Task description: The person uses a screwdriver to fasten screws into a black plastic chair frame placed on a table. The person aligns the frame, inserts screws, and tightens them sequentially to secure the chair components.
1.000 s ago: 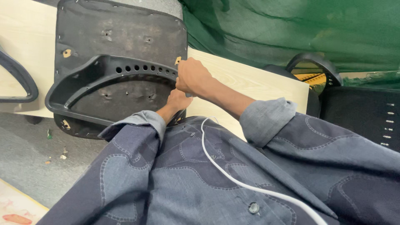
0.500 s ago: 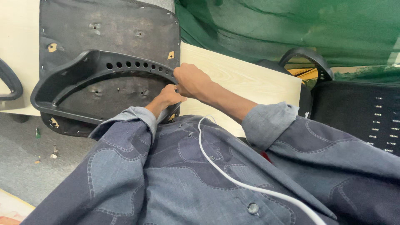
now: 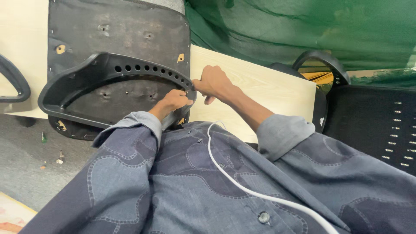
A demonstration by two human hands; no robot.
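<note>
The black plastic shell lies flat on the black seat board, which rests on the pale table. Its long axis runs left to right, with the curved row of holes on the far side. Both hands meet at the right end of the shell, so the shell stretches away to the left of them. The left hand is curled, and its fingertips pinch the rim from the near side. The right hand is closed in a loose fist and touches the same rim corner from the right; what it holds I cannot tell. The two hands are almost touching. A white cable hangs over the grey shirt.
</note>
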